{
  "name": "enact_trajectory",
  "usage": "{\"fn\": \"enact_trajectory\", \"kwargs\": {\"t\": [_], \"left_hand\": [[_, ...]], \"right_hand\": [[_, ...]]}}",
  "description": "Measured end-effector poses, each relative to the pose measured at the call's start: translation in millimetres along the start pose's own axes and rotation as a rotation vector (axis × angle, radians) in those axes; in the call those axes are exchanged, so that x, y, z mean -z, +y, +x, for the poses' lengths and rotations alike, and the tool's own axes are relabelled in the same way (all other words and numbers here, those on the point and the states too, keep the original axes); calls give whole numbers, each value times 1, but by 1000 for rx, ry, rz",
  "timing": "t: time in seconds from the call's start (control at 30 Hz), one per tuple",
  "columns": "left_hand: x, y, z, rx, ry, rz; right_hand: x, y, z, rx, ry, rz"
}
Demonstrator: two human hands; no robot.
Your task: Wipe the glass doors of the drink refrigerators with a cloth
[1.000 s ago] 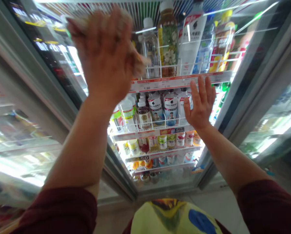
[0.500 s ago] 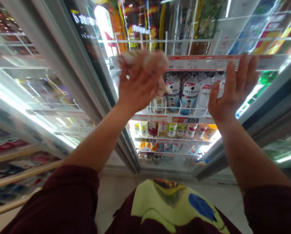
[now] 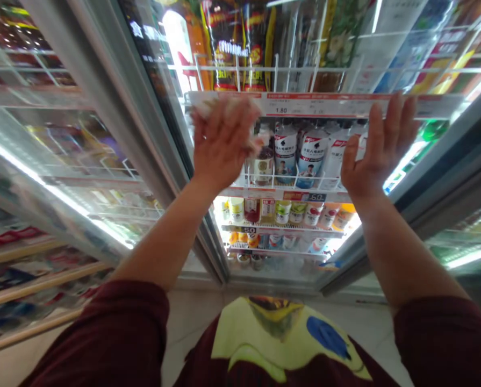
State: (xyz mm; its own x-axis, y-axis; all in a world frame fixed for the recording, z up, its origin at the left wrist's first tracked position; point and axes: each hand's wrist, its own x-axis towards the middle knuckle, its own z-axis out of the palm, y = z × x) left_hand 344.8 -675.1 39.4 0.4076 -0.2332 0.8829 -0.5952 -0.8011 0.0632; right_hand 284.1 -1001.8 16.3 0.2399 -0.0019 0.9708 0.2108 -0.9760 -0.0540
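the left hand [image 3: 220, 153] held a bunched cloth [image 3: 259, 142], seemingly against the glass door [image 3: 280, 273]. the right hand [image 3: 375, 153] was open and empty; i could not tell if it touched. a loose hold could drop the cloth. sliding too far left could bump knuckles on the door frame [image 3: 153, 121]. bottles [image 3: 313, 153] stood behind the door.

A long white shelf [image 3: 345, 106] holds big bottles. Dark bottles [image 3: 224, 45] stand at its left, and a blue bottle [image 3: 413, 48] stands at its right. The second shelf [image 3: 260, 192], under it, has a row of white bottles [image 3: 313, 153]. Under that, a third shelf [image 3: 300, 229] holds short bottles [image 3: 282, 212]. A fourth shelf [image 3: 292, 250] has orange things [image 3: 234, 237] at its left. The pale floor [image 3: 189, 317] is near.
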Motion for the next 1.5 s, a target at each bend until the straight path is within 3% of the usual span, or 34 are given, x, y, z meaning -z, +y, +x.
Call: {"fn": "enact_trajectory", "kwargs": {"t": [0.07, 0.13, 0.23, 0.3, 0.4, 0.47, 0.63, 0.77, 0.83, 0.93, 0.97, 1.03, 1.1, 1.17, 1.23, 1.3, 1.4, 1.5], "left_hand": [[6, -17, 13, 80, 167, 86], [2, -13, 11, 115, 251, 123], [-14, 29, -15, -73, 63, 17], [-22, 62, -33, -161, -37, -111], [-21, 89, -47, -141, -58, -380], [-15, 91, -50, -125, -74, -525], [0, 64, -68, -154, -68, -639], [-1, 22, -88, -279, 163, -366], [-12, 0, -96, -260, 223, -166], [-40, -25, -104, -125, 123, -15], [-49, -31, -107, -93, 99, -3], [-63, -38, -110, -74, 103, 0], [-71, -40, -112, -76, 124, -3], [-71, -41, -113, -84, 129, -2], [-69, -40, -113, -104, 144, 6], [-67, -39, -112, -133, 177, 10], [-65, -37, -110, -163, 224, 13], [-66, -36, -110, -181, 240, 50]], "right_hand": [[0, 2, 1, -2, -4, 10], [2, 1, 1, 0, 13, -4], [6, -17, -5, 58, 15, -24], [5, -41, -11, 182, -116, -16], [-5, -78, -21, 422, -381, 44], [-15, -91, -26, 490, -432, 91], [-29, -83, -43, 607, -406, 113], [-12, -48, -17, 739, -420, 72], [6, -23, 22, 635, -256, -6], [26, 4, 74, 296, 118, -152], [27, 4, 79, 219, 183, -170], [20, -8, 64, 187, 188, -154], [4, -31, 24, 308, 73, -131], [-9, -45, -16, 578, -92, -135], [-10, -38, -31, 783, -168, -146], [2, -10, -11, 700, -49, -144], [25, 39, 42, 262, 286, -94], [25, 44, 44, 32, 431, -56]]}}
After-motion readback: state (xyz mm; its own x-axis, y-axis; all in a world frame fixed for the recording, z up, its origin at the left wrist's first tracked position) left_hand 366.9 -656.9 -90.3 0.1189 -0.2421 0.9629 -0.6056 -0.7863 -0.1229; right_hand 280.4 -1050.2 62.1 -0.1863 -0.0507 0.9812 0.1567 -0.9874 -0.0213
